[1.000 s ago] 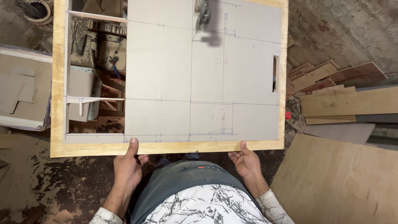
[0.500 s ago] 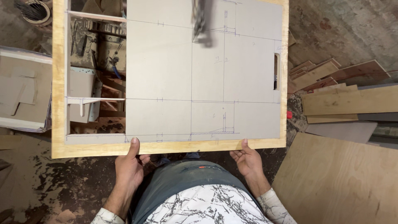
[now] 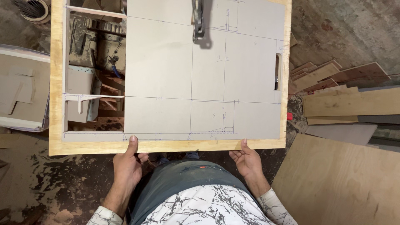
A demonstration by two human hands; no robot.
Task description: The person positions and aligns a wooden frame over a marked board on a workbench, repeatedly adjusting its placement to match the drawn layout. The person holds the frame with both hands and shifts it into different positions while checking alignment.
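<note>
Both the left hand (image 3: 127, 166) and right hand (image 3: 246, 160) grip the pale wood-framed grey laminate panel's (image 3: 200, 75) near edge, fingers curled underneath; lifting level and evenly seems wise.

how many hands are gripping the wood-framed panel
2: the left hand grips the panel at its near edge left of centre, the right hand right of centre. No others show.

A flat cardboard box (image 3: 21, 89) lies at the left edge, just beside the wooden frame: a brown rectangle with a pale, whitish rim, and loose cut cardboard scraps resting on its top. Its near side is partly out of view. No labels, signs or screens show anywhere in the view.
</note>
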